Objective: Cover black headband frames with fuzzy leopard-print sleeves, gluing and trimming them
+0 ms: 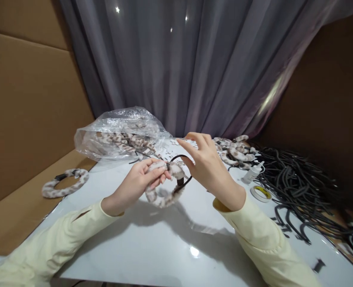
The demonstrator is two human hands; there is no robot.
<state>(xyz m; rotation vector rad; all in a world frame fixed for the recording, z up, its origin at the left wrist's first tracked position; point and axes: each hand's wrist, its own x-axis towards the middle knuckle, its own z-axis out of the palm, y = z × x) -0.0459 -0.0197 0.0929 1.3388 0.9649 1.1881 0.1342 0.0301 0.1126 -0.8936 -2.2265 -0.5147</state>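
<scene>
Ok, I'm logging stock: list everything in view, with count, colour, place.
table: one, white, centre
furry ring: one, white-brown, centre
strip: one, black, looping from furry ring
second ring: one, white-brown, table's left edge
bag: one, clear, far left, furry pieces inside
ring pile: several, white-brown, far right
bottle: one, white, right
tape roll: one, white-yellow, by bottle
tubing: many, black, right
short pieces: several, black, near right
scraps: many, colours unclear, far middle
cardboard: count unclear, brown, both sides
curtain: one, grey, behind
star shapes: three, white, curtain
left hand: one, on furry ring
right hand: one, raised, open
sleeves: two, pale yellow, forearms
</scene>
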